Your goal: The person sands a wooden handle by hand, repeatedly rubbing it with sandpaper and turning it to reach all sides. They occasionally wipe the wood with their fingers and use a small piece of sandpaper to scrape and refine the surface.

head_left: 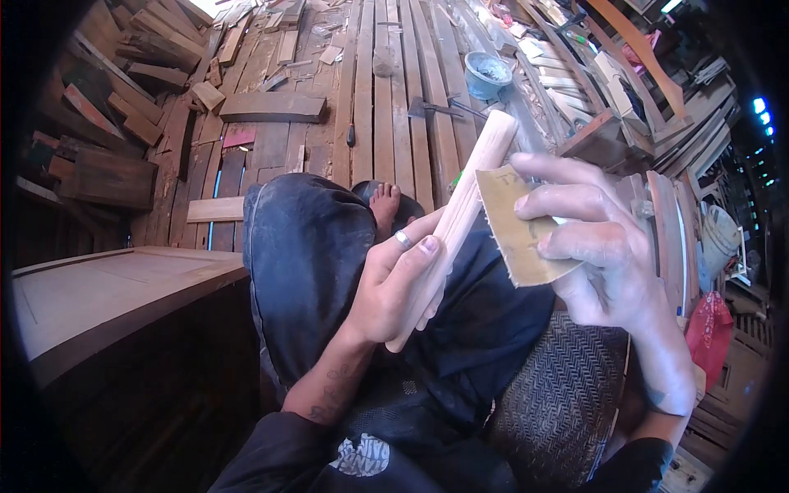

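Observation:
A pale, smoothed wooden stick [477, 177] slants up and to the right over my lap. My left hand [394, 283], with a ring on one finger, is wrapped round its lower half. In my right hand [596, 234] is a folded piece of sandpaper [526, 230], its tan back facing me and my fingers pressed on it. The sandpaper's left edge overlaps the upper part of the stick in this view. My thumb is partly hidden behind the sandpaper.
A pale panel [123, 283] lies at my left. On the plank floor ahead are a hammer-like tool [431, 107], a screwdriver [351, 135], a wood block [273, 108] and a grey bucket [488, 76]. Stacked timber [115, 177] lines the left side; a red bag [711, 337] hangs at right.

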A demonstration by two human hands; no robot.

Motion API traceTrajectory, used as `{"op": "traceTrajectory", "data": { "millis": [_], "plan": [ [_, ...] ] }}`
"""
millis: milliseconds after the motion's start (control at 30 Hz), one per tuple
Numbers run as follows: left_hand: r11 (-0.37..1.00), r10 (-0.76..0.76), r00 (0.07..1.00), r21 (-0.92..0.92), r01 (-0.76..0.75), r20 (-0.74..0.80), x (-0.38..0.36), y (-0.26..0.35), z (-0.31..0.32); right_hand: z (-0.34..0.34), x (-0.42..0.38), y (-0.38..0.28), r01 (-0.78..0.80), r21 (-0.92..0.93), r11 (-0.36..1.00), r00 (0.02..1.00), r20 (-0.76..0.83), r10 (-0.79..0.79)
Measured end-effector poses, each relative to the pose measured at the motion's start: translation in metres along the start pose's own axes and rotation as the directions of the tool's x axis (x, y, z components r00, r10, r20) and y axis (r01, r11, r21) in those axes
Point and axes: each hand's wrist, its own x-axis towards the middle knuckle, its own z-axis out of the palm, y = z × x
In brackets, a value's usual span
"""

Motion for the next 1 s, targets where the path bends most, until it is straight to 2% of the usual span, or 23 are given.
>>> {"op": "traceTrajectory", "data": {
  "millis": [67, 167, 333, 433, 500, 633, 733, 933, 1000],
  "plan": [
    [1.000, -0.023, 1.000, -0.019, 0.023, -0.010, 0.001, -0.001, -0.001, -0.003, 0.004, -0.006, -0.021, -0.153, 0.988, 0.999, -0.042, 0.015],
    [0.998, 0.010, 0.999, 0.061, -0.006, -0.052, 0.004, 0.003, 0.006, -0.005, 0.006, -0.010, -0.053, -0.306, 0.951, 0.997, -0.076, 0.032],
    [0.997, 0.011, 0.996, 0.083, -0.004, -0.088, 0.004, 0.002, 0.008, -0.002, 0.008, -0.012, -0.134, -0.399, 0.907, 0.989, 0.005, 0.148],
    [0.997, 0.013, 0.997, 0.077, -0.007, -0.073, 0.004, 0.001, 0.004, 0.005, 0.001, -0.013, -0.198, -0.430, 0.881, 0.972, 0.032, 0.234],
    [0.998, 0.016, 0.998, 0.069, -0.012, -0.055, 0.004, 0.000, 0.003, 0.009, -0.001, -0.014, -0.266, -0.375, 0.888, 0.956, 0.016, 0.293],
    [0.999, -0.017, 0.999, 0.029, 0.018, -0.039, 0.002, 0.000, 0.004, 0.007, 0.004, -0.025, -0.224, -0.367, 0.903, 0.952, 0.115, 0.283],
    [0.999, -0.033, 0.999, 0.015, 0.034, -0.029, 0.002, -0.001, 0.005, 0.009, 0.006, -0.025, -0.230, -0.470, 0.852, 0.927, 0.161, 0.339],
    [0.998, -0.016, 0.999, 0.062, 0.019, -0.045, 0.001, -0.004, 0.006, 0.020, 0.003, -0.027, -0.259, -0.484, 0.836, 0.922, 0.135, 0.364],
    [0.996, 0.012, 0.999, 0.089, -0.008, -0.045, 0.002, -0.005, 0.005, 0.027, -0.002, -0.024, -0.327, -0.381, 0.865, 0.919, 0.084, 0.385]
  ]
}}
